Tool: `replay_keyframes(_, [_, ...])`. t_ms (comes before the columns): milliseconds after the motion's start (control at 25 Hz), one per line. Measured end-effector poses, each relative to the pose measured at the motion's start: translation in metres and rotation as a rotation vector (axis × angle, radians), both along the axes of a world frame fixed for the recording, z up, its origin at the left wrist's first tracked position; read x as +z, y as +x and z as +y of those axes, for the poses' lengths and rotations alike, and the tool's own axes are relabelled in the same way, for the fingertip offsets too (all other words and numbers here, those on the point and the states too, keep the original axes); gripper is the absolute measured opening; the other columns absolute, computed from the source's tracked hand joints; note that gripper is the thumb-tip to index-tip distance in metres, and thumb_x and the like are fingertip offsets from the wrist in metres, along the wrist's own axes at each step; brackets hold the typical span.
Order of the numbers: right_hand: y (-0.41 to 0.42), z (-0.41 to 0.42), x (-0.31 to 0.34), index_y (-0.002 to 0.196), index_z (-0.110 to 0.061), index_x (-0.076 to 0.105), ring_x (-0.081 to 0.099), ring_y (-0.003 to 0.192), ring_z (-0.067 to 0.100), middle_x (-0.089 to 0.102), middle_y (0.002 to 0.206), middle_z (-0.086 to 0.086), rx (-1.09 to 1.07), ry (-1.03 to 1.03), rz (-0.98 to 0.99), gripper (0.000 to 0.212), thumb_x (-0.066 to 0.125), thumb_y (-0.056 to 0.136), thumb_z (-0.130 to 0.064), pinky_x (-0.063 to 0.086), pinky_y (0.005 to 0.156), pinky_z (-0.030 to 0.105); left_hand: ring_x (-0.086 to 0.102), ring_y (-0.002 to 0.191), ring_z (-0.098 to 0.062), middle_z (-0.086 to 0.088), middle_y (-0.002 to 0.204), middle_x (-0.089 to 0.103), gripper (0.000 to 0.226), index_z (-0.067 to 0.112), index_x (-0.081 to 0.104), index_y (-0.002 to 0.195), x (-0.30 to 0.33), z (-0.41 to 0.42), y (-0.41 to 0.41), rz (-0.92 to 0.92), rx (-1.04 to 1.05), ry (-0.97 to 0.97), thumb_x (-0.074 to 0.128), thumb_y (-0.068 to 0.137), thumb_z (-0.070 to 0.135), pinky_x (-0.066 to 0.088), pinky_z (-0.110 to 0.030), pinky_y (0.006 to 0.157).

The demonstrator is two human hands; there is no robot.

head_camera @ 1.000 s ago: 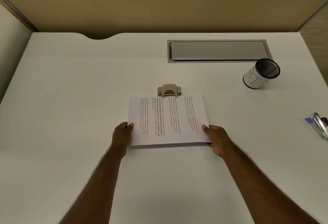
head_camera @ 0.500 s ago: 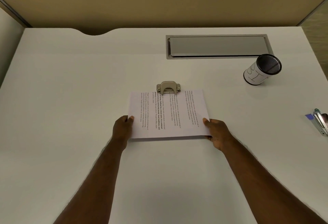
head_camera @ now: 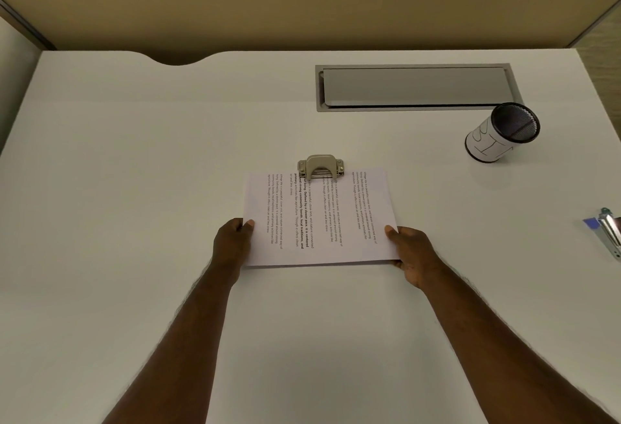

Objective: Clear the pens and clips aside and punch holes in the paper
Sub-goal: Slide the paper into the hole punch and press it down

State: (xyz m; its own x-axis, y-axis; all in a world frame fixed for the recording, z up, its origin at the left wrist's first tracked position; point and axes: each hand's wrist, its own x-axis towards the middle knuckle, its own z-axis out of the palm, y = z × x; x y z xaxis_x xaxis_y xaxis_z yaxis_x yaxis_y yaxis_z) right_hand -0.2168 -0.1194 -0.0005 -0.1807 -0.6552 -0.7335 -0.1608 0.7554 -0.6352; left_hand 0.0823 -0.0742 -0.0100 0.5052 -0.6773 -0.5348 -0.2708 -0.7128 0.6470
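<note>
paper [head_camera: 322, 218] pinched at corners — both hands' fingers [head_camera: 248, 224]

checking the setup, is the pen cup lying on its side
No, the pen cup stands upright on the desk, its dark open mouth facing up.

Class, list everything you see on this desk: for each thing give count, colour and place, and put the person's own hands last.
desk: one, white, fills the view
paper: one sheet, white with black print, centre, far edge in the hole punch
hole punch: one, beige and metal, just beyond the paper
pen cup: one, black mesh with white label, far right
cable hatch: one, grey, set into the desk at the back
stapler: one, silver and blue, right edge, partly cut off
left hand: holds paper's left edge
right hand: holds paper's right edge
</note>
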Motion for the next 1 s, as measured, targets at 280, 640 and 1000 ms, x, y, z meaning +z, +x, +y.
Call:
replay_keyframes(280, [-0.006, -0.001, -0.001, 0.099, -0.005, 0.063, 0.060, 0.102, 0.037, 0.065, 0.113, 0.019, -0.022, -0.031, 0.002, 0.021, 0.058, 0.091, -0.024, 0.051, 0.093, 0.051, 0.054, 0.084, -0.026, -0.005, 0.090, 0.062, 0.028, 0.008, 0.059, 0.091, -0.001, 0.002, 0.007, -0.014, -0.055, 0.004, 0.051, 0.094, 0.034, 0.040, -0.033, 0.069])
replay_keyframes(640, [-0.012, -0.021, 0.012, 0.104, -0.014, 0.059, 0.060, 0.090, 0.022, 0.068, 0.103, 0.008, 0.054, -0.285, 0.390, 0.028, 0.065, 0.083, -0.031, 0.048, 0.082, 0.034, 0.038, 0.133, -0.033, -0.010, 0.149, 0.035, 0.082, 0.019, 0.033, 0.144, -0.003, 0.005, 0.028, -0.416, -0.516, -0.068, 0.068, 0.077, 0.053, 0.037, -0.051, 0.106])
replay_keyframes(1000, [0.103, -0.111, 0.026, 0.113, -0.018, 0.056, 0.050, 0.112, 0.025, 0.054, 0.122, 0.008, 0.534, -0.711, 0.512, 0.032, 0.059, 0.088, -0.038, 0.045, 0.091, 0.042, -0.024, 0.143, -0.029, -0.002, 0.156, -0.029, 0.126, 0.038, -0.019, 0.145, -0.007, -0.009, 0.021, -0.387, -0.847, 0.139, 0.072, 0.062, 0.066, -0.005, -0.055, 0.115])
